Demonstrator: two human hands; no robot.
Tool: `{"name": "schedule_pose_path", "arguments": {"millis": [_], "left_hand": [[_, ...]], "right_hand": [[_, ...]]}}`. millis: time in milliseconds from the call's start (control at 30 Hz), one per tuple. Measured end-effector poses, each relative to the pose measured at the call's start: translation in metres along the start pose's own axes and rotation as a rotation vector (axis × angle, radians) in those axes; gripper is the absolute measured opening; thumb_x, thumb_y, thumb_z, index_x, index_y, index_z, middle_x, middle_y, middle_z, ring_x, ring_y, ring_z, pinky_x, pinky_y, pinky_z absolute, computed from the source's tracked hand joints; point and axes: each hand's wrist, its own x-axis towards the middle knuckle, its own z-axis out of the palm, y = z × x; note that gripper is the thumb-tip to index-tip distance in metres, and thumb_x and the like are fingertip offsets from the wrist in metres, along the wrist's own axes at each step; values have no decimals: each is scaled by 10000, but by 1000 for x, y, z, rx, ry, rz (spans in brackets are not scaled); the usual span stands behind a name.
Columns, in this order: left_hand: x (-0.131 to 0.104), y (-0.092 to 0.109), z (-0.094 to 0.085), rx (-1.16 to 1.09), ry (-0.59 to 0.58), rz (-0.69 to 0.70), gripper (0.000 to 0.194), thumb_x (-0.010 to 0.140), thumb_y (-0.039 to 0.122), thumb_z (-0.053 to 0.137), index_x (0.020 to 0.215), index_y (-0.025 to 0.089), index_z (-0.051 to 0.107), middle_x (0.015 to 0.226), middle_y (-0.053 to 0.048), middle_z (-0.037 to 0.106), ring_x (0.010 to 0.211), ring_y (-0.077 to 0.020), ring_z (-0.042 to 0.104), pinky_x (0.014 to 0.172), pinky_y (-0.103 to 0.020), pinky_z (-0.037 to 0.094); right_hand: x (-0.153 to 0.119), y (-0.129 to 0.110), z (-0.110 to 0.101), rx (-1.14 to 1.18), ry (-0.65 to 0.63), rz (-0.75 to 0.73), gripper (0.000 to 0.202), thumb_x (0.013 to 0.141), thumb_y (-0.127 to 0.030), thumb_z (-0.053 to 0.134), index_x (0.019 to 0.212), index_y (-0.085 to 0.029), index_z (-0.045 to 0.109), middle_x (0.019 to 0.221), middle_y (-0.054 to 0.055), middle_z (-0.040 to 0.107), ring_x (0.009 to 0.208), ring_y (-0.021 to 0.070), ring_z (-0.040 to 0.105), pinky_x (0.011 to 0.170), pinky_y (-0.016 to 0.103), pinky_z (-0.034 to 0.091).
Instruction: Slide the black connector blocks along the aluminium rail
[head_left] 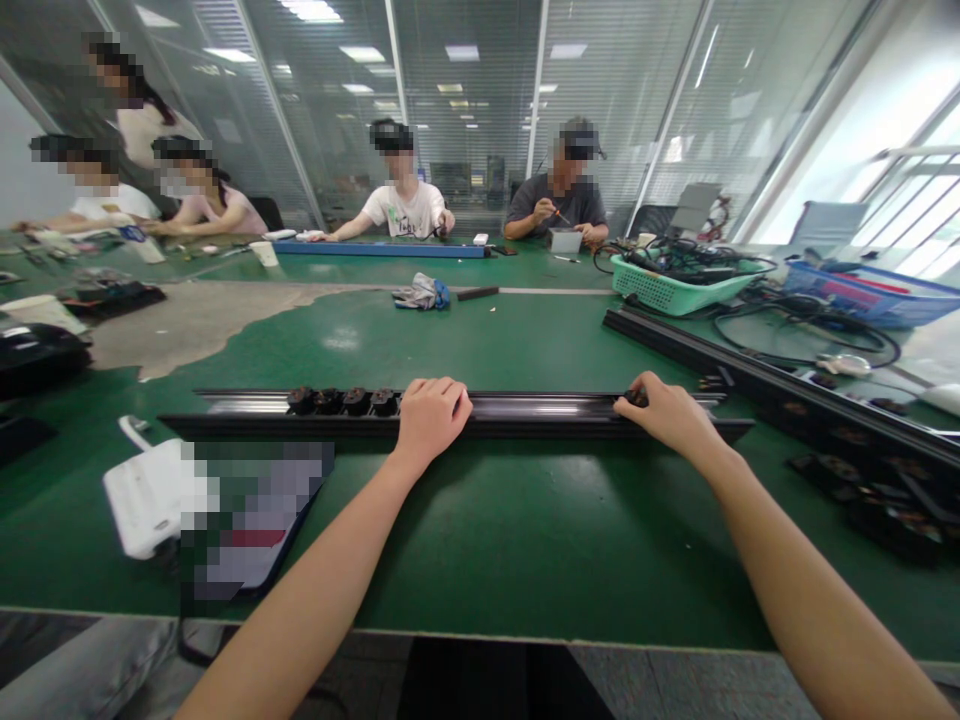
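Bare forearms span the foreground, their hands on a long black channel

Bare left forearm (300,590) and right forearm (810,570) rise from the bottom edge. At centre, the left hand (431,415) lies over the channel (540,428), fingers bent and drawn together; whether they grip anything I cannot tell. Right of centre, the right hand (671,415) pinches a small dark component (637,398) between thumb and fingers, at the channel's trough. Beside the left hand, four round black components (328,402) sit in a row in that trough. The channel lies across the middle of the frame on the green tabletop (525,540).

Uneven pressure from the hands could skid the channel over the smooth top, probably jostling the loose-looking row. A weak pinch could let the small component slip or tilt. Pulled toward the camera, the channel's left end might strike the white device (142,500) at lower left.

Fingers hide most of the small component and whatever lies under the left palm. Pixelated blocks mask part of the flat slab (262,540) beside the device. Dark parts at the right edge (892,490) blur together, and the black rails (697,365) above them run out of frame.
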Motion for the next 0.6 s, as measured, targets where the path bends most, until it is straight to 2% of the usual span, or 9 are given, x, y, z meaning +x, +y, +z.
{"name": "schedule_pose_path", "arguments": {"millis": [200, 400, 600], "left_hand": [[1, 0, 1, 1, 4, -3, 289, 951, 262, 411, 880, 196, 683, 900, -61, 711, 839, -222, 624, 819, -389, 409], [0, 1, 1, -5, 13, -3, 288, 950, 255, 413, 878, 191, 684, 895, -57, 712, 831, -218, 623, 818, -386, 410], [0, 0, 1, -18, 15, -1, 295, 950, 255, 408, 889, 198, 690, 903, -63, 714, 833, -221, 625, 822, -392, 411]], "right_hand": [[2, 9, -4, -57, -19, 40, 407, 820, -583, 475, 1000, -232, 576, 935, 94, 691, 880, 304, 643, 643, 318, 373], [4, 12, -2, -74, -29, 28, 419, 835, -603, 450, 1003, -240, 573, 923, 90, 693, 872, 299, 654, 654, 329, 391], [2, 13, -5, -105, -25, 46, 547, 838, -706, 397, 1004, -215, 572, 909, 120, 692, 864, 317, 653, 663, 352, 408]]}}
